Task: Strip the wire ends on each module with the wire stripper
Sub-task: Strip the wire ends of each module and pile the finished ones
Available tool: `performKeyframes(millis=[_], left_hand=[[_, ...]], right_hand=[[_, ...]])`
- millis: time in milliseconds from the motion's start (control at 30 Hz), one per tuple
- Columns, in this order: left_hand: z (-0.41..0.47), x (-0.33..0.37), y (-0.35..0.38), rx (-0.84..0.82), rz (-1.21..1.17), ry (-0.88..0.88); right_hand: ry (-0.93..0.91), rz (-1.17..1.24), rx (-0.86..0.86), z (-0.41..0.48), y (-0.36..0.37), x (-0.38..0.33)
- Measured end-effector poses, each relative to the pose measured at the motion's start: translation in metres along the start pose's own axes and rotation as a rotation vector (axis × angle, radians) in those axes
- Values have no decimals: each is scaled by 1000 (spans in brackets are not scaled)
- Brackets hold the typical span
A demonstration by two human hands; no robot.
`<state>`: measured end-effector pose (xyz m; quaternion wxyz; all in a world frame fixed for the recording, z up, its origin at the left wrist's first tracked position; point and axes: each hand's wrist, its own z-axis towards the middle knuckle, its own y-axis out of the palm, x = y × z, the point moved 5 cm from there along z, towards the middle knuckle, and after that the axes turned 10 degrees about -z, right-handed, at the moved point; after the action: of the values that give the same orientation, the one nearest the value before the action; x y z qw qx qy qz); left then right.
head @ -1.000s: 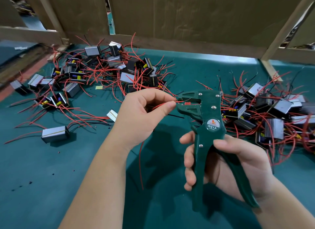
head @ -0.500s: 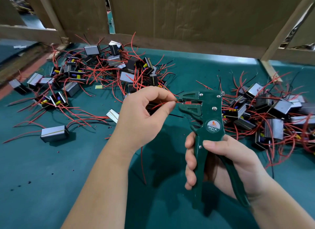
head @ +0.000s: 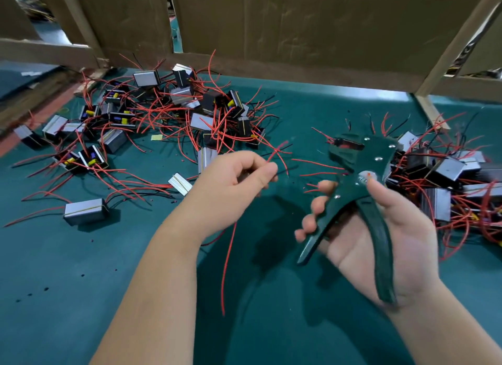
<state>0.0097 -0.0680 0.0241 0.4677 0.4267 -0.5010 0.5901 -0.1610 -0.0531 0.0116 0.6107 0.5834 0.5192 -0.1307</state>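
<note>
Over the middle of the tabletop (head: pixel 81 283) the left hand (head: pixel 231 188) pinches a red wire (head: pixel 275 154) just clear of the wire stripper (head: pixel 361 161) gripped, handles spread, in the right hand (head: pixel 402 242) — module heaps (head: pixel 176 112) at ten and three o'clock suggest plenty remains.

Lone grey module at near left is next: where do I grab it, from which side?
Pinch the lone grey module across its long front and back faces, coming from above. It lies flat, alone, and its wires leave the two short ends, so those stay free.
</note>
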Motion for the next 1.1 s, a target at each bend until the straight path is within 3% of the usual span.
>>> performKeyframes(millis=[133, 467, 1000, 1100], left_hand=[[2, 0, -5, 61, -112, 6], [-2, 12, -8, 92, -268, 105], [-3, 17, -7, 79, -286, 149], [-3, 17, -6, 72, -267, 153]], right_hand=[[85, 15, 39, 2, -11, 1], [209, -65, -398, -11, 12, 16], [145, -180, -409, -13, 13, 13], [146, -183, -334, -14, 13, 18]])
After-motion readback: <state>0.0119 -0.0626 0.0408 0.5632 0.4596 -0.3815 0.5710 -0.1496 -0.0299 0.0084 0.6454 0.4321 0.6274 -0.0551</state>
